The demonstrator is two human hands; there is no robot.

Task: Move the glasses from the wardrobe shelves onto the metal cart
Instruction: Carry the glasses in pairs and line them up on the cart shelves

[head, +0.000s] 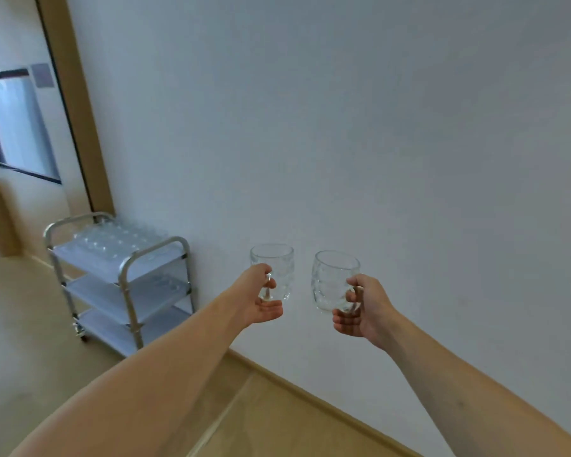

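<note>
Hands reach forward side by side, each carrying one clear dimpled glass with a handle. The left hand (pixel 261 300) has its grip closed on the handle of the left glass (pixel 277 272), thumb over the top of the handle and fingers curled beneath the base. The right hand (pixel 360 311) is clamped on the handle of the right glass (pixel 330 280), fingers wrapped through and under it. Both glasses are upright, held in the air in front of a plain white wall (pixel 376 127), near each other but apart. The cart (pixel 126 275) stands well to the left against the wall, on the wooden floor (pixel 30 324), beside a door frame (pixel 80 127). Its top shelf carries rows of clear glasses (pixel 112 240) toward the far edge; more sit on the middle shelf.
</note>
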